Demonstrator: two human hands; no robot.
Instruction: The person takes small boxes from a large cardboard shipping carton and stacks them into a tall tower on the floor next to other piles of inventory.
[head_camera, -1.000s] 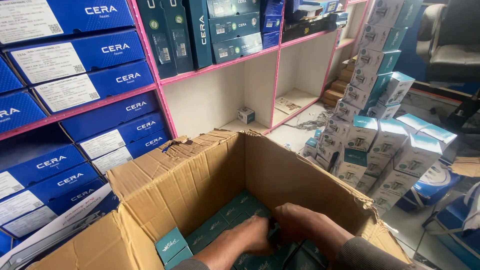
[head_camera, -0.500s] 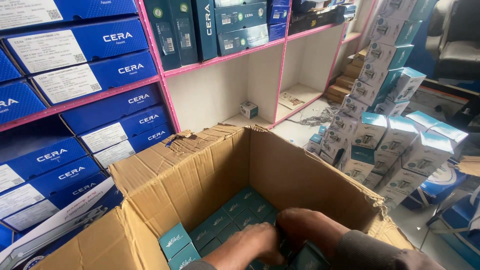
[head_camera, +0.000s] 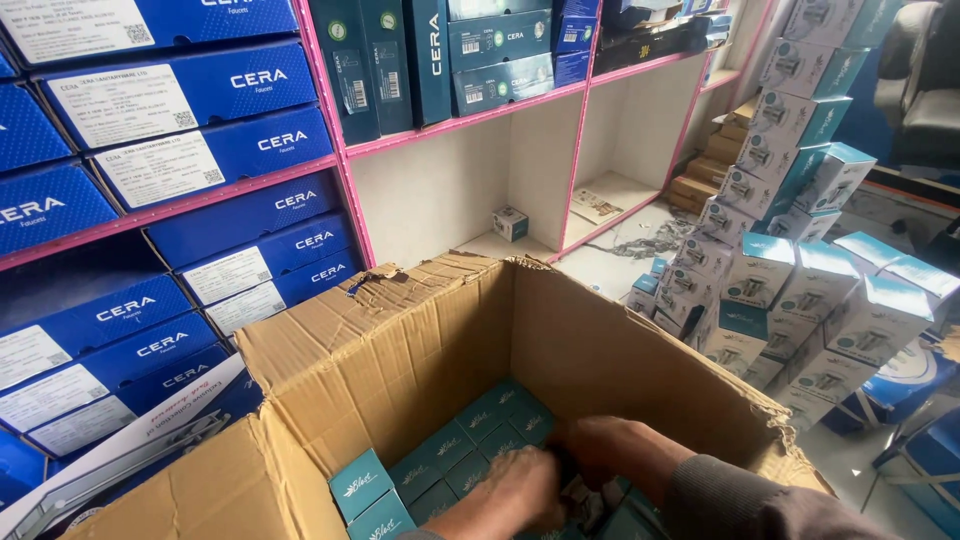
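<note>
Brown cardboard carton (head_camera: 420, 340) around both my hands, left hand (head_camera: 515, 490) and right hand (head_camera: 600, 450) down among teal small boxes (head_camera: 470, 440) packed inside, grip I cannot tell through blur, white-and-teal box stack (head_camera: 800, 280) well right, blue boxes on pink shelving (head_camera: 200, 150) beyond left.

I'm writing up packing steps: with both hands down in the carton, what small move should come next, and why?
Probably lift one small teal box straight up. Both the left hand and right hand are low in the cardboard carton, meeting over the tightly packed rows, and its tall walls leave only upward clearance.
</note>
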